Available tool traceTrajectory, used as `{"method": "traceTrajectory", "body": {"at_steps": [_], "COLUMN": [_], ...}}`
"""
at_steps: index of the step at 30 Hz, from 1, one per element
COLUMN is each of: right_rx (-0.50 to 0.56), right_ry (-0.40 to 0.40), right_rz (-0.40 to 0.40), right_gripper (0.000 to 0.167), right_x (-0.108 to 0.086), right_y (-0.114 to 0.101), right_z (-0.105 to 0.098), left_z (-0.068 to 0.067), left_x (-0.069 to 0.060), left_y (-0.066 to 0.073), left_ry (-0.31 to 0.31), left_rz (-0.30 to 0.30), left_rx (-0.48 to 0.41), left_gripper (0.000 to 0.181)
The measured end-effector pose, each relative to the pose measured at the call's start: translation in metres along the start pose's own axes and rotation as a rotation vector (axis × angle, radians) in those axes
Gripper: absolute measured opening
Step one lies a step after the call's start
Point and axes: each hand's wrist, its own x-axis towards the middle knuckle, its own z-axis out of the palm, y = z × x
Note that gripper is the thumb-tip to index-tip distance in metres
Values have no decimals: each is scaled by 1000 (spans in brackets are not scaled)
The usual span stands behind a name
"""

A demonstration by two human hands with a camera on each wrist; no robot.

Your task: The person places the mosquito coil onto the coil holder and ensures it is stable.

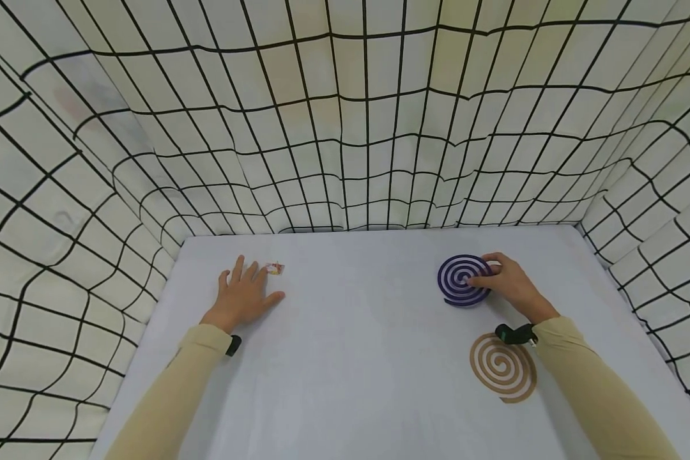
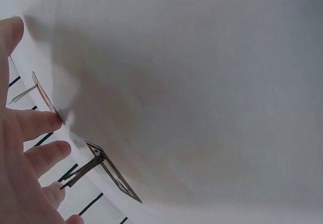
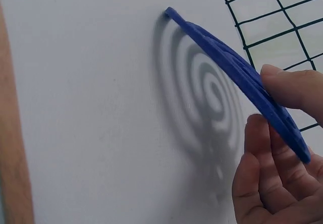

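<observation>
A dark purple-blue spiral coil (image 1: pixel 455 300) is pinched between thumb and fingers of the right hand (image 1: pixel 512 281); in the right wrist view the coil (image 3: pixel 222 57) tilts above the surface, casting a spiral shadow, with that hand (image 3: pixel 282 168) at its lower edge. Fingers spread, the left hand (image 1: pixel 243 299) is beside a small red-and-white piece (image 1: pixel 275 268). The left wrist view has a fingertip of this hand (image 2: pixel 25 153) at a thin stemmed piece (image 2: pixel 44 97), and a dark stemmed metal-like frame (image 2: pixel 121 179) near the other fingers. Contact there is unclear.
A tan spiral coil (image 1: pixel 503 367) lies on the white table (image 1: pixel 345 358), partly under the right wrist's dark band (image 1: pixel 514 334). Black netting (image 1: pixel 368 144) over pale walls encloses the table's back and sides.
</observation>
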Motion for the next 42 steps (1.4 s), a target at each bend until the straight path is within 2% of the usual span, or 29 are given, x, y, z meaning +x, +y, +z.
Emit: {"method": "traceTrajectory", "body": {"at_steps": [10, 20, 26, 32, 38, 42], "right_rx": [40, 82, 95, 132, 214, 233], "right_ry": [-36, -35, -21, 1, 1, 3], "right_rz": [41, 38, 2, -49, -81, -100], "right_gripper": [99, 100, 96, 91, 86, 76], "right_x": [0, 0, -2, -1, 1, 2], "right_y": [-2, -5, -9, -13, -17, -21], "right_z": [5, 10, 10, 10, 14, 16], "left_z": [2, 9, 14, 20, 21, 20], "left_x": [0, 2, 3, 5, 3, 1], "left_y": [11, 22, 32, 43, 56, 60], "left_ry": [33, 17, 48, 80, 105, 106], "left_rz": [26, 23, 36, 39, 43, 42], "left_rx": [7, 0, -20, 1, -11, -4], "left_gripper": [84, 92, 93, 94, 93, 92]}}
